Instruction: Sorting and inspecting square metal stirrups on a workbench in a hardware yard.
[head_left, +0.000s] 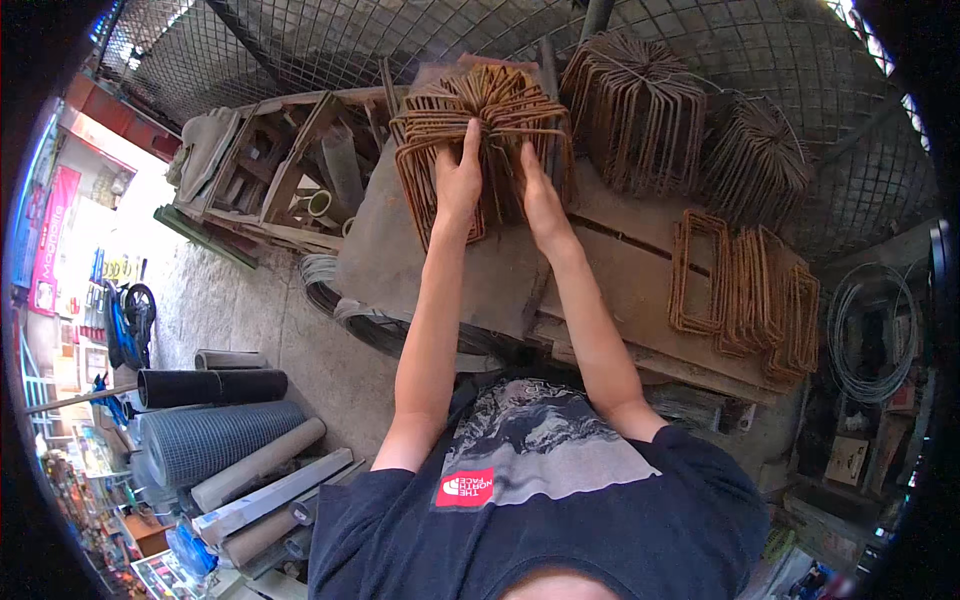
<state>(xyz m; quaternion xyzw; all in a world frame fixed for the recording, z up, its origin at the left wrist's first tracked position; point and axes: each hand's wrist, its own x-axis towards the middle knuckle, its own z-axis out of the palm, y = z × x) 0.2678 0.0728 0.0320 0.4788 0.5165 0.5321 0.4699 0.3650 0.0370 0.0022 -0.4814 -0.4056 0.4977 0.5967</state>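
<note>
A fanned bundle of rusty rebar stirrups (491, 94) stands near the far side of the workbench, in front of me. My left hand (459, 184) grips its near side, thumb up against the bent rods and other fingers partly hidden among them. My right hand (541, 199) holds the same bundle a little to the right, its fingertips hidden by the rods. Both my arms are stretched forward over the worn bench top (465, 289). A tie or wire seems to gather the rods in the middle between my hands.
Two more stirrup bundles, one larger (637, 112) and one darker (761, 157), lean by the wire mesh fence (322, 45). Loose rectangular stirrups (750, 292) lie at the right. Wire coils (390, 330) sit below the bench. Mesh rolls (225, 439) lie at left, beside a wooden crate (277, 165).
</note>
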